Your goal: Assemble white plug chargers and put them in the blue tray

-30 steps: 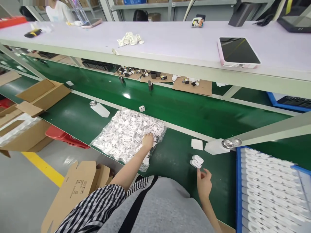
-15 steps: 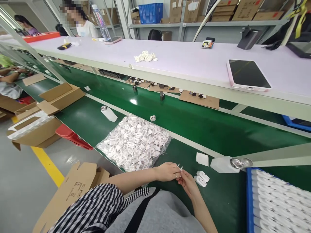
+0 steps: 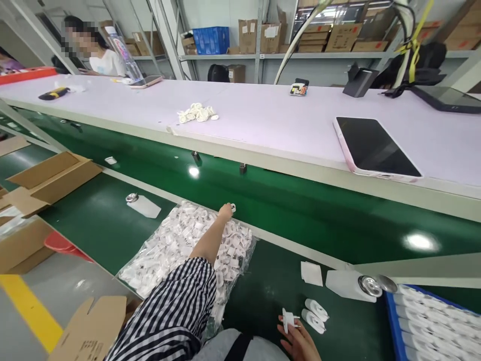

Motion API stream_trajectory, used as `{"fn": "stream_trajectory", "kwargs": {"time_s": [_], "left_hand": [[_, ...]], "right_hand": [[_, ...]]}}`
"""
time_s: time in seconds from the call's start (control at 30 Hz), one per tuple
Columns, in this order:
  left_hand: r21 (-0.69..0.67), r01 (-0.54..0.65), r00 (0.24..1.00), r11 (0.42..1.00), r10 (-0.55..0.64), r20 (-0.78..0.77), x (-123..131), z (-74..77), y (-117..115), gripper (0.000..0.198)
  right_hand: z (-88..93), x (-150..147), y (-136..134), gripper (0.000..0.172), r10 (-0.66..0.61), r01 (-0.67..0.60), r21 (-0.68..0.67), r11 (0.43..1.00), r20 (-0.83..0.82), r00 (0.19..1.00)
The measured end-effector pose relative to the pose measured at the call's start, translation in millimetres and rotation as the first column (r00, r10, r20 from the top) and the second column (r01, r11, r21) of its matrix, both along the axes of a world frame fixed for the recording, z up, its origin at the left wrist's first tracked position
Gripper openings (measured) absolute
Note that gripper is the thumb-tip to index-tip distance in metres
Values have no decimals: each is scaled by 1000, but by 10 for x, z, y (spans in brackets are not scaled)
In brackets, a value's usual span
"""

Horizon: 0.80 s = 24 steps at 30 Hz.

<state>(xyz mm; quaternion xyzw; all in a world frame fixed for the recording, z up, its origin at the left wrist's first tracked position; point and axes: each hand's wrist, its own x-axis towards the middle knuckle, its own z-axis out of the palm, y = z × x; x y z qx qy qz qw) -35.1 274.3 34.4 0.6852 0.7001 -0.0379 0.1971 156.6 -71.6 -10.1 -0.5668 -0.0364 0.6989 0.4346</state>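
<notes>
My left hand (image 3: 226,211) reaches far across a clear plastic bag of small white parts (image 3: 180,245) to the belt's pale strip. Its fingers are closed on a small white part (image 3: 233,207) at the far edge of the bag. My right hand (image 3: 296,338) is low at the near edge of the green belt (image 3: 285,200), pinching a small white plug-like part (image 3: 287,319) between its fingertips. Two white oblong pieces (image 3: 314,315) lie on the belt just right of that hand.
A white slip (image 3: 311,274) and a white bottle with a metal cap (image 3: 353,285) lie ahead of my right hand. A blue tray of white pieces (image 3: 432,321) sits at right. Another bottle (image 3: 143,205), cardboard boxes (image 3: 45,175) at left, a tablet (image 3: 376,147) on the upper shelf, a person (image 3: 93,47) far left.
My hands were together near the belt's front half a second ago. My left arm has since stretched out over the bag to its far edge, and my right hand dropped back with the white part.
</notes>
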Motion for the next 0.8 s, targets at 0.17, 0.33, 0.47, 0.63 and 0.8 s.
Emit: {"fn": "stream_trajectory", "kwargs": {"time_s": [0.17, 0.33, 0.47, 0.63, 0.8], "left_hand": [[28, 241, 960, 970, -243, 137, 299, 13, -501, 29], [-20, 539, 792, 842, -498, 352, 494, -194, -1947, 26], [-110, 563, 771, 819, -472, 428, 489, -379, -2682, 25], [-126, 482, 799, 867, -376, 470, 435, -478, -2772, 34], [-111, 503, 788, 857, -402, 466, 380, -464, -2778, 29]], "right_hand": [[-6, -52, 98, 28, -49, 30, 94, 995, 201, 978], [69, -82, 228, 30, -43, -118, 228, 966, 597, 801], [11, -122, 154, 24, -31, -350, 289, 891, 808, 588], [-52, -229, -16, 21, 53, -590, 177, 788, 935, 352], [-69, -275, -37, 23, 34, -631, 129, 765, 970, 240]]}}
